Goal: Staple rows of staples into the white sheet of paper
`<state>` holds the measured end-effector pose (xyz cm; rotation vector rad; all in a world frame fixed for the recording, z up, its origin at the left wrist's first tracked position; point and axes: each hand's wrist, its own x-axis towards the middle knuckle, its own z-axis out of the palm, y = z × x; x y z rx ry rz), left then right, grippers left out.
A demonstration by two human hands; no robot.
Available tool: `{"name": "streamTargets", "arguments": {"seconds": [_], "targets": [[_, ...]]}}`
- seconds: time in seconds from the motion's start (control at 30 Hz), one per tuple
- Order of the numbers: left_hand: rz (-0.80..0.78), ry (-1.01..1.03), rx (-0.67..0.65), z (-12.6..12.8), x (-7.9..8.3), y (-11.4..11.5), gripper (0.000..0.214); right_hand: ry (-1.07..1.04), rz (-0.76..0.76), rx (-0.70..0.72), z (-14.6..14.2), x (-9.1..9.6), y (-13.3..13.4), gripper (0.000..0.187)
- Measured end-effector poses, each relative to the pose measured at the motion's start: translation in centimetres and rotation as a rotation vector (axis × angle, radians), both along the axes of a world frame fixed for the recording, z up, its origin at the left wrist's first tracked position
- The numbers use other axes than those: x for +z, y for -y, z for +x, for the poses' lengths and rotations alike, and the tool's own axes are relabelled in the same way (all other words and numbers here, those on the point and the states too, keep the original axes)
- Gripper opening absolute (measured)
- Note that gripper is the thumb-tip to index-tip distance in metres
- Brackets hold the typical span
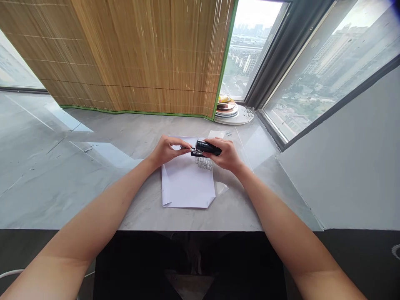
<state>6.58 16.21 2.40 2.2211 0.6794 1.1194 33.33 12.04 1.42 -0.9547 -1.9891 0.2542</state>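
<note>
My right hand (227, 154) is closed around a black stapler (203, 146), held level above the far part of the paper. At the stapler's left end, my left hand (166, 150) pinches a thin metal piece between thumb and fingers; whether it is part of the stapler I cannot tell. Below both hands lies a stack of white paper (187, 185) with curled near corners. Several rows of staples (204, 163) show on the sheet just under the stapler, partly hidden by it.
Beyond my right hand lie a small white piece (217, 134) and staple strips (228, 134). A clear plastic scrap (221, 187) rests right of the paper. Stacked plates (227, 111) stand by the window. A bamboo blind (140, 58) hangs behind the marble counter (103, 125).
</note>
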Motion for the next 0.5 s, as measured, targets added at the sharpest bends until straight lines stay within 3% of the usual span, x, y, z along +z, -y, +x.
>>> {"name": "streamTargets", "arguments": {"seconds": [0.1,0.3,0.5], "targets": [[0.07,-0.021,0.015,0.06,-0.12,-0.03,0.021,-0.006,-0.001,-0.004,0.02,0.0,0.0,0.029],[0.37,-0.174,0.028,0.18,-0.66,-0.62,0.022,0.009,-0.027,-0.047,0.16,-0.04,-0.12,0.028],[0.327,-0.016,0.205,0.34,-0.29,0.13,0.018,-0.003,-0.037,-0.083,0.36,0.17,-0.15,0.028]]}}
